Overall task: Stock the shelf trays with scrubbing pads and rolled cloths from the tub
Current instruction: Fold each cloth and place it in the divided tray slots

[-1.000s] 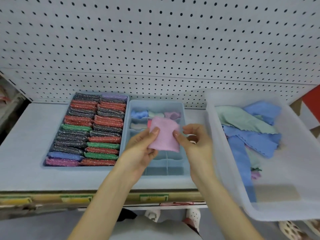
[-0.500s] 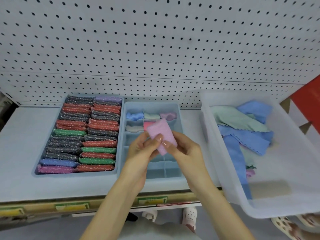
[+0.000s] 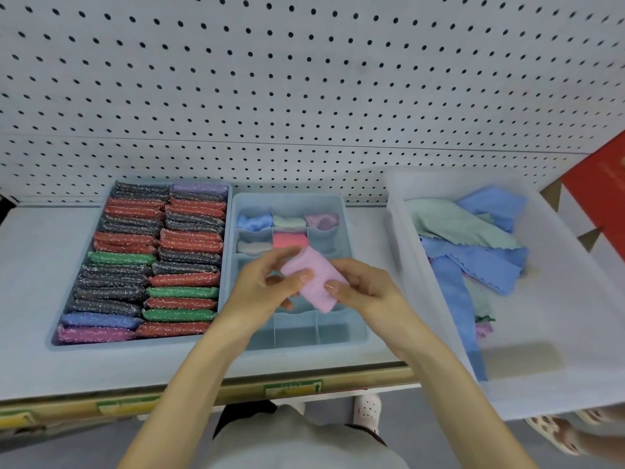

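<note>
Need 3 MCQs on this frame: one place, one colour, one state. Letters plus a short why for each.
1. Where is the tub relative to the divided tray?
A. to its left
B. to its right
C. behind it

2. What colour is the cloth held by the left hand and the right hand?
A. pink
B. blue
C. green

3. How full is the pad tray?
A. empty
B. half full
C. packed full

Answers:
1 B: the tub sits on the right side of the view, beyond the divided tray's right edge.
2 A: the folded cloth pinched between both hands is pink.
3 C: scrubbing pads fill both of its columns from front to back.
</note>
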A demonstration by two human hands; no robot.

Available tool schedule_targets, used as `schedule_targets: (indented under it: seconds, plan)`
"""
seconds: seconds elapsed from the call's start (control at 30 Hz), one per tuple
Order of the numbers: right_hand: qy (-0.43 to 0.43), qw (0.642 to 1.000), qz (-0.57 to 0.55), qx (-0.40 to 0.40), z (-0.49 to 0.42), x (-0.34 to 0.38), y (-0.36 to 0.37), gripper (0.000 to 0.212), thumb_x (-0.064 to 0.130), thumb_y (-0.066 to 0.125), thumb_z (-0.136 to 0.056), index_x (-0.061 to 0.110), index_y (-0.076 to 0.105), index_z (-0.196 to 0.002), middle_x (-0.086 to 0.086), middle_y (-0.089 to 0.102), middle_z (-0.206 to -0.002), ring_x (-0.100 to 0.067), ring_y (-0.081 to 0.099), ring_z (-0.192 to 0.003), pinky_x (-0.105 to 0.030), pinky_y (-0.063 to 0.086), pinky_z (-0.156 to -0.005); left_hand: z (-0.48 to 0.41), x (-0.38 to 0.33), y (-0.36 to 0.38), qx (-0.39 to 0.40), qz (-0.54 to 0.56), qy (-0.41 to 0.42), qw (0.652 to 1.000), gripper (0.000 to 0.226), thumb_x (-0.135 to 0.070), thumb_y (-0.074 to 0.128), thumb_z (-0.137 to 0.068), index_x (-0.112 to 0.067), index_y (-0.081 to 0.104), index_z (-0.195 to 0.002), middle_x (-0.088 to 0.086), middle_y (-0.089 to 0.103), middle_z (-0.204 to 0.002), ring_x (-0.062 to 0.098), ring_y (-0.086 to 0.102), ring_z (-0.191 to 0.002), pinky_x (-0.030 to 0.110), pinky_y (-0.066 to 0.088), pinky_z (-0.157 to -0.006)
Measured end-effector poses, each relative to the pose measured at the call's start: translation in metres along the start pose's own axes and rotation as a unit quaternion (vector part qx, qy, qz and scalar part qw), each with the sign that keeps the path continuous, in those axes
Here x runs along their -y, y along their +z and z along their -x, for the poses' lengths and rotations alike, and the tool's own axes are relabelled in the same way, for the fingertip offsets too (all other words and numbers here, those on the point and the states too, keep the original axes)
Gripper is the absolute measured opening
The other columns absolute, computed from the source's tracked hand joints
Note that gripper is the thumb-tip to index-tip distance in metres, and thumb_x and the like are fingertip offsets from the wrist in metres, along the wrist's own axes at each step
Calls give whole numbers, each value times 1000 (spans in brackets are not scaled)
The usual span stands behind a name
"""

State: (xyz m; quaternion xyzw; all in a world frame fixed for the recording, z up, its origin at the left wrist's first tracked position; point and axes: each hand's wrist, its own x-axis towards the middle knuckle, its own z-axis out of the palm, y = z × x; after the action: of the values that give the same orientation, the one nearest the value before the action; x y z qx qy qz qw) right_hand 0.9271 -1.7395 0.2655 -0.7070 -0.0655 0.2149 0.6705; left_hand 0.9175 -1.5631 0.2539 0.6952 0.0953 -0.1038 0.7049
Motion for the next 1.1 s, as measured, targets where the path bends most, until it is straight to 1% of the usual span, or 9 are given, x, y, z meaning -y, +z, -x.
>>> schedule_targets:
  seconds: [0.13,0.2,0.4,0.53,0.63,0.7,0.77,0.97,1.1]
  plan:
    - [13,998,46,46,-6,6,-12,27,21,58,-85,12,65,-109,-12,67,-104,-16,61,-94,-25,47,-82,-6,2,-11,77,0,-19,997,41,-28,73,-77,-16,64,-115,0,70,-111,13,66,-99,25,54,-82]
    - [20,996,55,65,-9,7,-15,25,18,58,-89,12,64,-112,-12,67,-108,-14,60,-96,-24,46,-84,-8,3,-11,77,43,-30,996,40,-24,68,-74,-5,65,-110,4,72,-102,15,69,-93,24,55,-76]
    - [27,987,146,58,-24,5,-8,28,5,70,-82,24,64,-101,6,70,-94,-7,64,-86,-22,52,-78,-18,15,-6,-9,-29,37,999,10,-5,71,-79,1,68,-88,0,73,-73,6,64,-64,18,50,-54]
    - [14,970,227,83,-41,2,-9,28,9,72,-81,32,60,-92,14,63,-82,3,58,-73,-13,45,-68,-22,23,-12,-36,-79,55,995,4,-12,73,-79,-15,71,-81,-5,74,-78,6,66,-69,16,48,-65]
    - [-17,907,420,14,-73,-6,-29,19,16,68,-82,27,58,-94,7,65,-85,-11,58,-76,-26,42,-68,-21,27,-33,-119,-211,114,963,7,-34,59,-88,-36,66,-87,-25,70,-84,-6,63,-82,11,45,-73]
    - [-29,864,502,-39,-97,-11,-40,26,15,65,-84,16,58,-108,-4,69,-102,-27,61,-92,-33,44,-75,-17,30,-50,-151,-307,136,930,30,-46,44,-88,-29,66,-99,-22,67,-93,1,62,-83,21,44,-71]
    - [-43,820,569,-40,-120,-16,-42,31,16,62,-86,14,56,-117,-8,67,-111,-29,57,-104,-33,38,-85,-17,40,-62,-142,-376,137,905,47,-48,37,-89,-17,66,-109,-9,68,-96,13,62,-82,28,41,-67]
    - [-38,639,767,46,-153,-35,-41,42,20,53,-91,34,49,-131,-2,64,-113,-24,54,-110,-32,30,-92,-21,70,-67,-148,-351,143,914,43,-38,38,-99,-7,68,-102,3,68,-95,19,60,-85,28,39,-73]
    - [-87,574,811,72,-159,-39,-41,36,9,55,-85,31,59,-113,2,68,-100,-23,62,-100,-30,32,-91,-26,75,-65,-179,-341,137,913,45,-39,36,-96,-9,69,-97,2,69,-92,18,59,-85,29,40,-73]
